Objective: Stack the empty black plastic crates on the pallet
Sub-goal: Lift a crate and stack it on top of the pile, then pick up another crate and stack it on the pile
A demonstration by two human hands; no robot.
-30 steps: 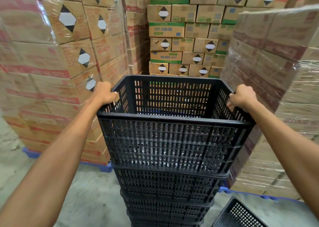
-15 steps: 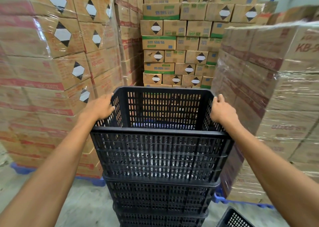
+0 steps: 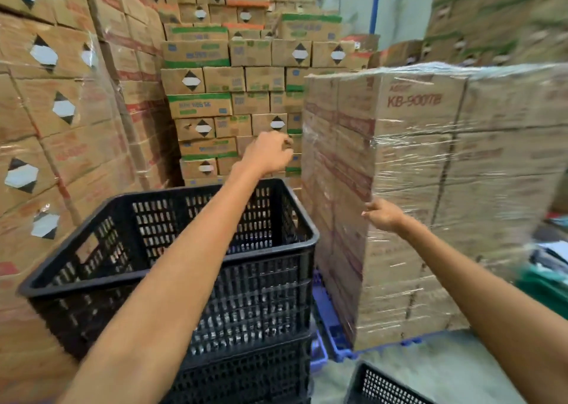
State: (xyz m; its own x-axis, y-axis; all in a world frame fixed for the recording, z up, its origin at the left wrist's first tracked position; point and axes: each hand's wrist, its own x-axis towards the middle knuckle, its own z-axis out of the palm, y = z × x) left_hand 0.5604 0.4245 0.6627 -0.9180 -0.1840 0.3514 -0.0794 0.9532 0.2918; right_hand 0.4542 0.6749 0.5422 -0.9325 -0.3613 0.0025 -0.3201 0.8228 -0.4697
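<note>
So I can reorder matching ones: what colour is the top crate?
Black, with slotted perforated walls: the top crate, in the head view.

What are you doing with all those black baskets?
A person is stacking empty black crates. The top crate sits on the stack, and neither hand grips it now: the left hand is raised above its far rim, the right hand is by the wrapped boxes. Another crate waits on the floor.
</note>
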